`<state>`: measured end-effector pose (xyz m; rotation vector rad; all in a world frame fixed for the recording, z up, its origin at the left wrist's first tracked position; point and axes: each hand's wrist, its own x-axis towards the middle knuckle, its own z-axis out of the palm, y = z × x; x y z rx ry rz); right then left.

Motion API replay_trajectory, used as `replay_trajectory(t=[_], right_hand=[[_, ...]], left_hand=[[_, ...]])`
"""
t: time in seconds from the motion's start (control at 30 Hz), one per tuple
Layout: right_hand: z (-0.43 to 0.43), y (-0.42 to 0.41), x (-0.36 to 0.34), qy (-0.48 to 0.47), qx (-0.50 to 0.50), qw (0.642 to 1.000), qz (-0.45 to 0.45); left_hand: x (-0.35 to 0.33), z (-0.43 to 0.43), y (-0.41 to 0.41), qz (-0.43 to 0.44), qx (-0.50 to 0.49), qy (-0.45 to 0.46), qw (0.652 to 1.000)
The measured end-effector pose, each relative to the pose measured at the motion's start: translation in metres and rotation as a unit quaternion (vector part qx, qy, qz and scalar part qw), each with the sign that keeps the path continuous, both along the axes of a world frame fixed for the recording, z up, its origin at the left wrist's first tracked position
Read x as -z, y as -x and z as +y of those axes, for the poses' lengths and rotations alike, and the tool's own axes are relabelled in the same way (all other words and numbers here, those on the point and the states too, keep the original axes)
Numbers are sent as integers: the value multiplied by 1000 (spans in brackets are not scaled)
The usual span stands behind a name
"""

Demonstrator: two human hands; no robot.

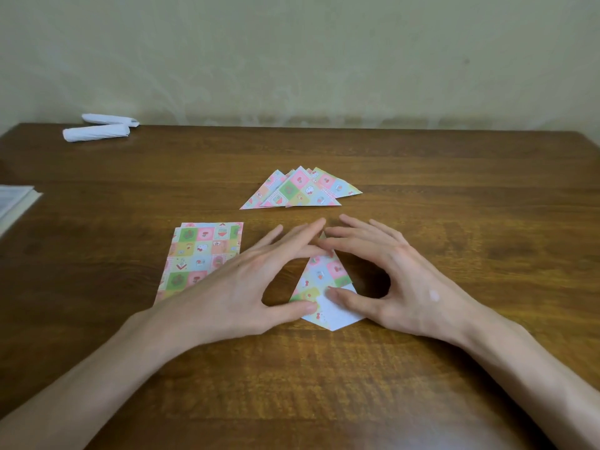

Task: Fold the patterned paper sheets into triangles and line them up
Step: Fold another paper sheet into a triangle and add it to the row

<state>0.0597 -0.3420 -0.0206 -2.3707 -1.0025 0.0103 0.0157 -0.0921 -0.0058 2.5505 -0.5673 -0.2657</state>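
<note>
My left hand (pixel 240 287) and right hand (pixel 389 280) press, fingers straight and tips meeting, on the half-folded pastel checked paper sheet (pixel 324 277) near the brown wooden table (pixel 454 222)'s middle, well off its far edge; light, thin and slippery, I judge, best pinched at its corners.

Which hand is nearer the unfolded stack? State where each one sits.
Left. The left hand overlaps the unfolded stack at its right edge; the right hand is farther right, beyond the half-folded sheet.
</note>
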Motion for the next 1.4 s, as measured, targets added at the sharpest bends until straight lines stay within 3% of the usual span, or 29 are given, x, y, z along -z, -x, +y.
replay_trajectory(t=[0.1, 0.33, 0.57, 0.73, 1.03, 1.2, 1.4], right_hand=[[0, 0, 3, -1, 2, 1000, -22], [1, -3, 2, -8, -13, 984, -178], [7, 3, 0, -47, 64, 981, -178], [17, 13, 2, -53, 51, 976, -207], [10, 11, -4, -103, 61, 984, -131], [10, 10, 2, -27, 16, 995, -98], [8, 12, -2, -1, -33, 997, -73]], left_hand=[[1, 1, -1, -7, -13, 9, 1000], [7, 6, -3, -130, -28, 8, 991], [12, -3, -3, -182, 1, 33, 983], [10, 0, -2, -176, 2, 59, 983], [16, -2, -3, -186, -33, 86, 978], [14, -3, -3, -206, -38, 105, 972], [20, -2, -5, -220, -43, 106, 969]])
